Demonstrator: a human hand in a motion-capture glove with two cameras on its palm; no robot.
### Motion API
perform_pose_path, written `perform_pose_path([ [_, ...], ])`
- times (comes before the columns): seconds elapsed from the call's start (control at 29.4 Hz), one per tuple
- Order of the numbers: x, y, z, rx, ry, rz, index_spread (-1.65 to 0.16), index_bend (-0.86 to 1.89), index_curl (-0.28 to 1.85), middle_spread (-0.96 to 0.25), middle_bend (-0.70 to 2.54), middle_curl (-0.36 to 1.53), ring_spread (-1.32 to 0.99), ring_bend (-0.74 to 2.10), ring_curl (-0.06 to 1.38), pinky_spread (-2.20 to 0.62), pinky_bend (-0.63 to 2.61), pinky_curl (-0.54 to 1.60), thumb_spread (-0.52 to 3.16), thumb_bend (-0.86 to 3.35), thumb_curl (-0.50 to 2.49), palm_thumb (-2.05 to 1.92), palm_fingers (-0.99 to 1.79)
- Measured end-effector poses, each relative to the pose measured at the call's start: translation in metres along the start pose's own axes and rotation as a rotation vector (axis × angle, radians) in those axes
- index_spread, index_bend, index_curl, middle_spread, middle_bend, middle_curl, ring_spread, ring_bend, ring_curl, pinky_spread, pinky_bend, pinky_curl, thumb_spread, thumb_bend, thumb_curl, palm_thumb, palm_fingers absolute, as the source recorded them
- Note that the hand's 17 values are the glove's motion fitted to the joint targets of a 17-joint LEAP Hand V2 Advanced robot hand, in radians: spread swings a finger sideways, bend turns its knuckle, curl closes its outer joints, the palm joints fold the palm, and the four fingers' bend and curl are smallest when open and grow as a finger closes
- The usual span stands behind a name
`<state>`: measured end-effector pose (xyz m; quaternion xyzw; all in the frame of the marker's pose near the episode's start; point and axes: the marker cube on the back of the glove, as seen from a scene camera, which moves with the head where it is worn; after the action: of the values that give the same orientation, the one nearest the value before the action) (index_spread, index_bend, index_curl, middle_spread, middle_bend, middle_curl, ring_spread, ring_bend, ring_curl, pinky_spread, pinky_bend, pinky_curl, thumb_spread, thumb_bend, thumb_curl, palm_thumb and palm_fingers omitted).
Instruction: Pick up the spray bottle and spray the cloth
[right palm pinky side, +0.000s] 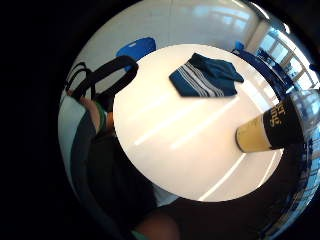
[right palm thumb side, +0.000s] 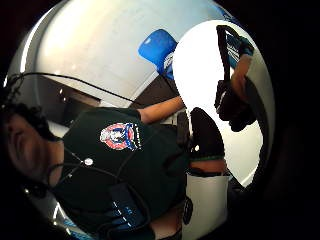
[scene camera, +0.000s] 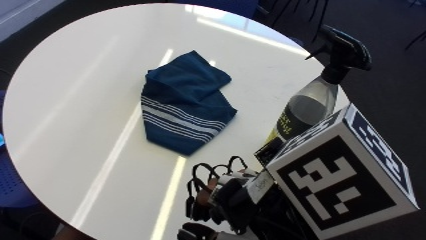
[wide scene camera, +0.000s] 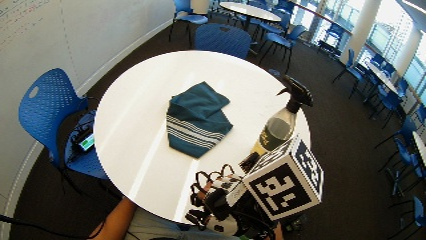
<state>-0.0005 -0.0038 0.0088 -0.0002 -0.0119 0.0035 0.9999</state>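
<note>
The bottle is seen upright on the table, just beyond the hand; the cloth lies apart. The hand's grasp cannot be told.

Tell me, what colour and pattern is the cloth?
The cloth is dark blue with white stripes near one end, clearest in the outside view.

— What colours are in front of you?
— My desk is plain white. The cloth is dark teal-blue with a band of thin white stripes.
— And the spray bottle?
— Black trigger head, smoky clear body, black label with yellow lettering. My glove is black.
</note>
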Motion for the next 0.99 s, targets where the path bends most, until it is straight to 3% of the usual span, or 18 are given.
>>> perform_pose_path([
  [0.75, 0.008, -0.008, 0.004, 0.013, -0.011, 0.027, -0.27, 0.25, 0.44, -0.16, 0.58, 0.43, -0.21, 0.61, 0.41, -0.27, 0.48, 0.38, 1.02, 0.07, 0.4, 0.73, 1.33],
  [0.99, 0.023, -0.013, 0.001, 0.095, -0.005, 0.096, -0.27, 0.22, 0.45, -0.16, 0.57, 0.44, -0.21, 0.61, 0.42, -0.27, 0.47, 0.39, 1.03, 0.03, 0.42, 0.75, 1.33],
])
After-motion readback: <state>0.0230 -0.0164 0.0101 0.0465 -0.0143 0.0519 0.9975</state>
